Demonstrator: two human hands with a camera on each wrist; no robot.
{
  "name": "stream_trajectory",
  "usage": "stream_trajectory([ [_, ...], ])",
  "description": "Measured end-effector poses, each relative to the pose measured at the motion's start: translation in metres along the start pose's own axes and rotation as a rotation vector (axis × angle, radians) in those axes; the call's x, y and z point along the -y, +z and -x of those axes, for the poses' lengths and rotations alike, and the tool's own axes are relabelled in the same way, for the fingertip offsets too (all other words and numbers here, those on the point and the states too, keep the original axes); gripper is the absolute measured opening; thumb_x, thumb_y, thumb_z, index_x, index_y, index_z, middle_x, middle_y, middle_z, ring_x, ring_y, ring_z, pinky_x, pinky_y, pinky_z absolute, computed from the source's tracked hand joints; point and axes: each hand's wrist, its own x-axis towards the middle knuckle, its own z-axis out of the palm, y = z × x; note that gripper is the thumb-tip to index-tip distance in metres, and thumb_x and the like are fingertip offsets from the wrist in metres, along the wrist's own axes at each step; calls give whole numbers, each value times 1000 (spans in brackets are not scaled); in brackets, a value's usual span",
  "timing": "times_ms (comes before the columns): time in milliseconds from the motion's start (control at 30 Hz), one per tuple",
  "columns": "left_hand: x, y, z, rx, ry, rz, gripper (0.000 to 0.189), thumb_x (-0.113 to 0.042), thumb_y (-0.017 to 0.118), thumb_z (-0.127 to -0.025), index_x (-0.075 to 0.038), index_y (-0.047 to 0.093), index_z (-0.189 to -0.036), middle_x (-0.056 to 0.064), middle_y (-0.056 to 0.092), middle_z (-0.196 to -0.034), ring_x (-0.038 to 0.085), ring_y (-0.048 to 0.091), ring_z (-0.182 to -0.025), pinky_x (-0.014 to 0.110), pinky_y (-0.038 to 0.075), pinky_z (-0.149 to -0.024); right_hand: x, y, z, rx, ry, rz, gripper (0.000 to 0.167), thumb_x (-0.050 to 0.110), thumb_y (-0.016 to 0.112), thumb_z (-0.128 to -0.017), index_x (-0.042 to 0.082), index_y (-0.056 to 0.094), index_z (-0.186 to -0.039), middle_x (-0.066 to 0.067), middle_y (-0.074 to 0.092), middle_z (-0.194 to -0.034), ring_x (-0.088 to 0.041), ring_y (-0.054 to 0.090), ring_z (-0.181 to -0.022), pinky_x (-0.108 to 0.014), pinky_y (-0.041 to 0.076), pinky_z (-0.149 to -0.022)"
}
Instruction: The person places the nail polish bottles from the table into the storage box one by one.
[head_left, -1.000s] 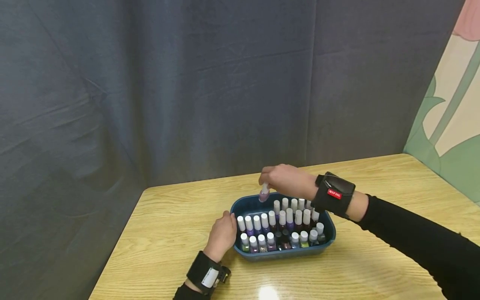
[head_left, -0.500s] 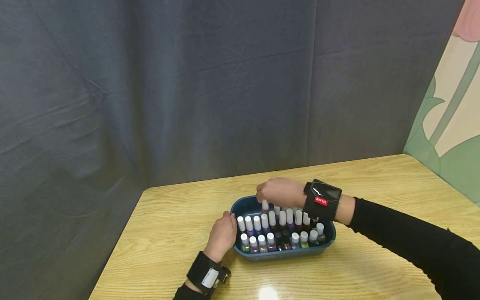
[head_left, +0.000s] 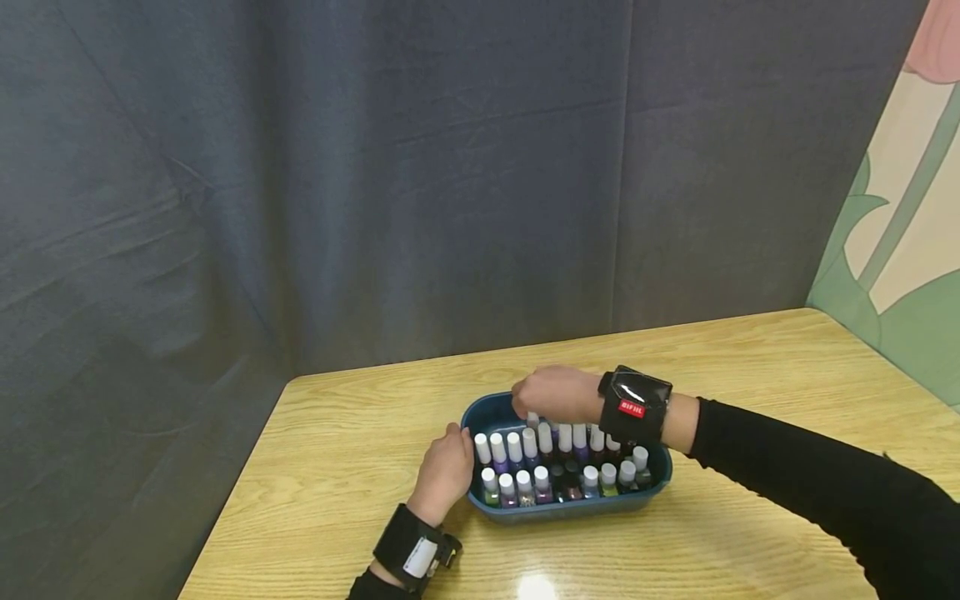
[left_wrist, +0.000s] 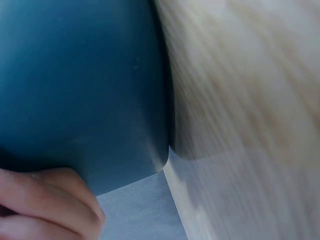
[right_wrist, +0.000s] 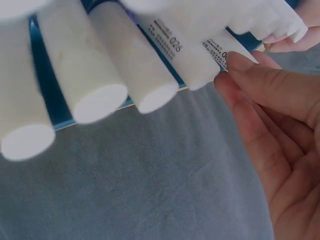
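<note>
A blue oval plastic basin (head_left: 558, 514) stands on the table, holding rows of small nail polish bottles (head_left: 523, 487), most with white caps. At the basin's left end my left hand (head_left: 442, 467) grips the rim; the left wrist view shows its curled fingers (left_wrist: 55, 200) against the outer wall. Over the back row, my right hand (head_left: 558, 393) pinches the white cap (head_left: 532, 419) of one nail polish bottle. In the right wrist view, thumb and fingertips meet on that cap (right_wrist: 222, 49), beside other labelled caps (right_wrist: 172, 47). The bottle's glass is hidden.
The wood-grain table (head_left: 345, 467) extends on both sides of the basin. A dark grey cloth (head_left: 450, 183) hangs behind its back edge. At the far right is a wall with a painted flower (head_left: 915, 225).
My right hand has lowered the nail polish bottle from above the basin into its back row, at the left end of that row. The left hand has stayed on the rim.
</note>
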Motion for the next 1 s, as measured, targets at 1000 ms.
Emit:
stream_trajectory([
  [1000, 3, 1, 0, -47, 31, -21, 24, -14, 41, -96, 4, 51, -84, 21, 58, -65, 36, 63, -65, 43, 45, -52, -24, -18, 41, -247, 156, -159, 32, 5, 72, -76, 11, 67, -107, -4, 68, -105, -18, 64, -95, -31, 51, -79],
])
